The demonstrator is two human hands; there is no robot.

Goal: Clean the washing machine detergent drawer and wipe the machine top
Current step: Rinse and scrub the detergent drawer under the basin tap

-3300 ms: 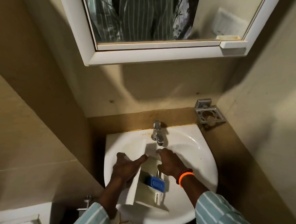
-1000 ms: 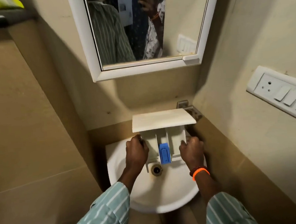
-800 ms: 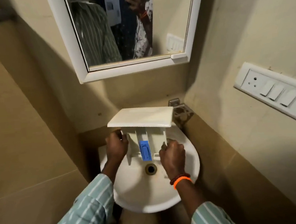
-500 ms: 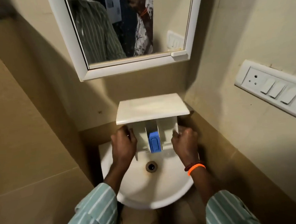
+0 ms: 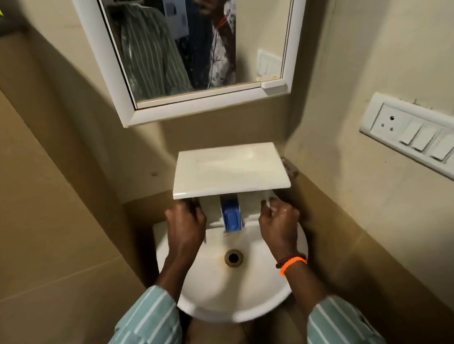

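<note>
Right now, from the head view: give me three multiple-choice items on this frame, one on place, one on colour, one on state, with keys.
1. Where is the detergent drawer?
A. Lying flat in the sink
B. Held up over the sink
C. On the floor

2. What colour is the insert in the middle of the drawer?
A. Blue
B. Red
C. Yellow

3. How is the drawer being held?
A. By one hand only
B. By no hand, leaning on the wall
C. By both hands, one at each side

Answers:
1. B, the drawer sits above the basin with the drain open to view under it.
2. A, the centre piece is plainly blue.
3. C, the left hand and right hand each grip a side.
</note>
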